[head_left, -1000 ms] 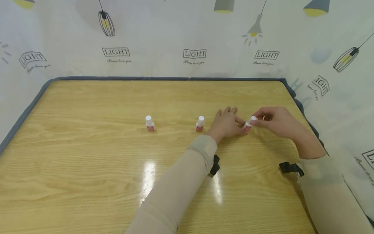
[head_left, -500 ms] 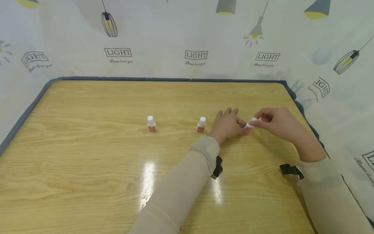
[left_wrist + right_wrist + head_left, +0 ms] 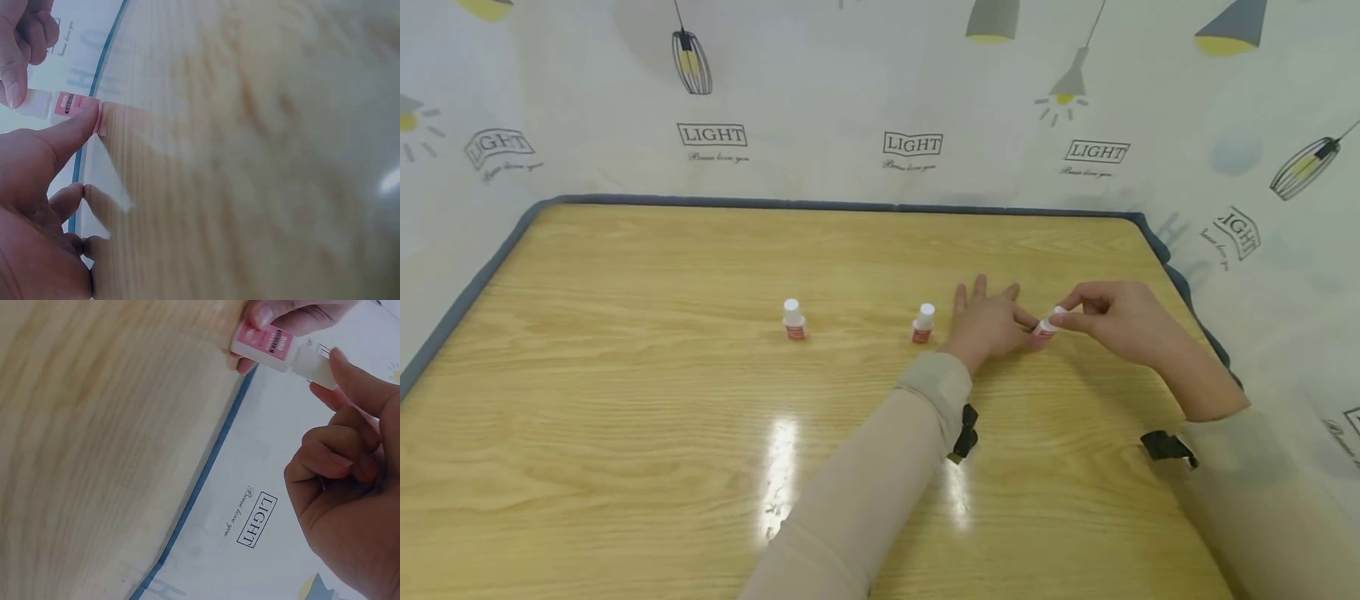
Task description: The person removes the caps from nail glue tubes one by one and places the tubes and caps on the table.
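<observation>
Both hands are on one small white bottle (image 3: 1044, 331) with a pink label, at the right of the table in the head view. Its base is pinched between the thumb and a finger of the left hand (image 3: 988, 327), whose other fingers spread over the tabletop. With thumb and index finger, the right hand (image 3: 1123, 323) pinches the white cap (image 3: 314, 366); its remaining fingers curl inward in the right wrist view. The bottle's bottom is at the tabletop, and the bottle leans toward the right hand in the head view. The cap sits on the bottle's neck.
Two similar capped bottles stand upright on the wooden table (image 3: 647, 400): one bottle (image 3: 922, 325) just left of the left hand, another bottle (image 3: 794, 321) farther left. A dark blue edge (image 3: 835, 205) borders the table, with a printed wall cloth (image 3: 805, 92) behind.
The head view has shifted slightly. The left hand's free fingers have spread a little wider. Both hands keep their grip on the bottle and cap, with little other movement.
</observation>
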Available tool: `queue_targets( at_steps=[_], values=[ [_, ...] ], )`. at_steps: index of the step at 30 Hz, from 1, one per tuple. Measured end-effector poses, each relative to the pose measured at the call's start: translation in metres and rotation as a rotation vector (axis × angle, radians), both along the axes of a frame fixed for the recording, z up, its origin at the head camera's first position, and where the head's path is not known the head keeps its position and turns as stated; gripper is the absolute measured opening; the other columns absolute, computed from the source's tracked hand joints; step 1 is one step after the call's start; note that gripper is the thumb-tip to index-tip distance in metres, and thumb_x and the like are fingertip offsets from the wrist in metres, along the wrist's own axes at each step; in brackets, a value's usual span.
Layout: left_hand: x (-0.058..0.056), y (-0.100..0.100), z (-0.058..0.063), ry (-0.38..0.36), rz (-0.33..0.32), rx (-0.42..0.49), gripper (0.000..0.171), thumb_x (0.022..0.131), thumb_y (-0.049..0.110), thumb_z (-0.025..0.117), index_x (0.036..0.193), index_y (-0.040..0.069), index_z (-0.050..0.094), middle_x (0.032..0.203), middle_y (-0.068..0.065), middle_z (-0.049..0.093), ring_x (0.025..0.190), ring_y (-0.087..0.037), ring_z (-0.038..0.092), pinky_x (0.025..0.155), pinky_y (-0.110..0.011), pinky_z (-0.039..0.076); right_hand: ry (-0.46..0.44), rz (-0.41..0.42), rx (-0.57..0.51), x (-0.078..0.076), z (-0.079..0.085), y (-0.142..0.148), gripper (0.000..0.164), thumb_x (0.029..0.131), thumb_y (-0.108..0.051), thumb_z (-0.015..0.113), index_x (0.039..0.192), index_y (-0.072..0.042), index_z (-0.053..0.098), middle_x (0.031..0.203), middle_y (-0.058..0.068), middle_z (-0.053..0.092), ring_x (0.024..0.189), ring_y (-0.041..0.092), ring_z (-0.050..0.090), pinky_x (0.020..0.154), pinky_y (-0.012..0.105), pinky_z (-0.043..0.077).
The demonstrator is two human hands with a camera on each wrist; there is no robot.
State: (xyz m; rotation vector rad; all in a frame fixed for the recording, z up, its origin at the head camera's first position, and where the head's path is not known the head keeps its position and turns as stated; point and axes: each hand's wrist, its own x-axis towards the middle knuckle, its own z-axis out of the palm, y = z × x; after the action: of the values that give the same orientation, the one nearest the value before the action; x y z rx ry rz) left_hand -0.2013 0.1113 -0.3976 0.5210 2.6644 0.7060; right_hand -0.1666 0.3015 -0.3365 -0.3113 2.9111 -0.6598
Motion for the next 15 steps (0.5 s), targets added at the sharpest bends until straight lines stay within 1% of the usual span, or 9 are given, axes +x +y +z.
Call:
queue_targets(
  at_steps=[2,6,10,15],
  values=[
    [0.0005,0.0007,0.0007,0.004,0.0,-0.011,0.037,0.098,0.07,0.062,0.128,0.053,0.073,0.177,0.015,0.027,0.17,-0.03,-0.001,0.138,-0.051,-0.003,0.006,0.0,0.001,0.0005,0.0001,0.0012,0.028,0.102,-0.037,0.073,0.112,-0.011,0.08,0.065,0.0,0.049,0.053,0.016,0.04,0.055,0.031,0.037],
    [0.0011,0.0019,0.0016,0.002,0.012,-0.034,0.037,0.097,0.069,0.063,0.13,0.055,0.071,0.176,0.018,0.027,0.17,-0.028,-0.001,0.138,-0.049,-0.003,0.04,0.018,0.004,-0.0001,-0.0017,0.0025,0.026,0.102,-0.035,0.074,0.11,-0.011,0.08,0.064,-0.001,0.05,0.052,0.014,0.039,0.055,0.03,0.036],
    [0.0011,0.0029,0.0024,-0.001,0.012,-0.045,0.037,0.098,0.066,0.065,0.132,0.055,0.07,0.176,0.019,0.027,0.17,-0.027,-0.001,0.138,-0.048,-0.004,0.11,0.049,0.003,0.0004,-0.005,0.0023,0.018,0.101,-0.026,0.075,0.106,-0.01,0.081,0.061,-0.001,0.048,0.05,0.012,0.036,0.054,0.028,0.035],
    [0.0017,0.0016,0.005,-0.015,0.018,-0.055,0.037,0.097,0.065,0.067,0.132,0.055,0.069,0.176,0.02,0.026,0.17,-0.026,-0.002,0.138,-0.047,-0.005,0.204,0.118,-0.002,0.0021,-0.0097,0.0016,0.011,0.1,-0.019,0.076,0.103,-0.011,0.082,0.057,-0.003,0.045,0.047,0.008,0.031,0.052,0.027,0.033]
  ],
)
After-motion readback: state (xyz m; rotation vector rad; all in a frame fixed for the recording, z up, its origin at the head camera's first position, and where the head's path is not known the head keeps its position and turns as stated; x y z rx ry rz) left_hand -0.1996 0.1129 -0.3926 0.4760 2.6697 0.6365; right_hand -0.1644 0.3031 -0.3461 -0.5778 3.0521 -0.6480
